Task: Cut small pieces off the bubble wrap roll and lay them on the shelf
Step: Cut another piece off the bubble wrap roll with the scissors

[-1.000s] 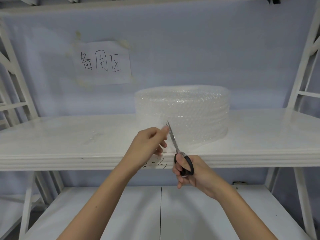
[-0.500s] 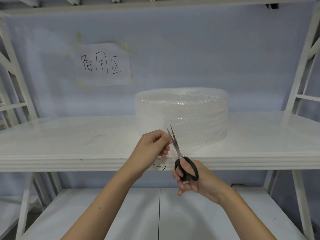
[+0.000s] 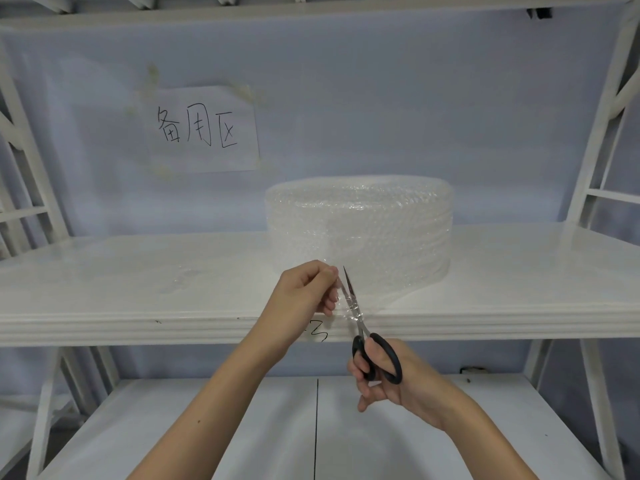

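A clear bubble wrap roll (image 3: 360, 225) lies flat on the white shelf (image 3: 138, 271), its loose end hanging toward the front edge. My left hand (image 3: 304, 289) pinches that loose end just left of the blades. My right hand (image 3: 384, 372) holds black-handled scissors (image 3: 360, 323), blades pointing up and slightly apart, with the wrap between them near the shelf's front edge. A small clear cut piece (image 3: 183, 278) lies on the shelf to the left.
A paper sign with handwriting (image 3: 202, 129) is taped to the blue back wall. White frame posts (image 3: 595, 133) stand at both sides. A lower white shelf (image 3: 242, 427) runs under my arms.
The scissors have slid lower, toward the shelf's front edge, and the blades have narrowed on the wrap. My left hand stays pinched on the loose end.
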Available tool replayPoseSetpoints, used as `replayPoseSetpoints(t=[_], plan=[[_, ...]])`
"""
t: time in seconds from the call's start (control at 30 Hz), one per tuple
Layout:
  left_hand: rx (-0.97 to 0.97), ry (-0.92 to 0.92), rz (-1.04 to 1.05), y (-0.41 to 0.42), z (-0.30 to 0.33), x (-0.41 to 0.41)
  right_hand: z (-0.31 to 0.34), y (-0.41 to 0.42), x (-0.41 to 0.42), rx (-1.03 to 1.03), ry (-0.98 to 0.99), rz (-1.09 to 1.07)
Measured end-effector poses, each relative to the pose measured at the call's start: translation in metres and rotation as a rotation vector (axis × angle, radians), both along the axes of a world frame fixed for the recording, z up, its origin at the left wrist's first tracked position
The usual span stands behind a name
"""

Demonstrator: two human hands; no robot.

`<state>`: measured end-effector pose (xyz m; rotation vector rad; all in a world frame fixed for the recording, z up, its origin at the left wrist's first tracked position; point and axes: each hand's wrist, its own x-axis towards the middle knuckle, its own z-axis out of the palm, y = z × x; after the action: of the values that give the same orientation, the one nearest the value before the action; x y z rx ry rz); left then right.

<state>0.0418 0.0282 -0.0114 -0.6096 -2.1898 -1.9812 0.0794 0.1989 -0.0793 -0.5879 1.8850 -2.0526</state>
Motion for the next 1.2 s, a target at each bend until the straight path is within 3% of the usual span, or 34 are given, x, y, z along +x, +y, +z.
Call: replayPoseSetpoints(t=[1.2], plan=[[-0.126, 0.044, -0.157, -0.012, 0.000, 0.007, 0.055, -0.022, -0.029, 0.048, 0.133, -0.125]])
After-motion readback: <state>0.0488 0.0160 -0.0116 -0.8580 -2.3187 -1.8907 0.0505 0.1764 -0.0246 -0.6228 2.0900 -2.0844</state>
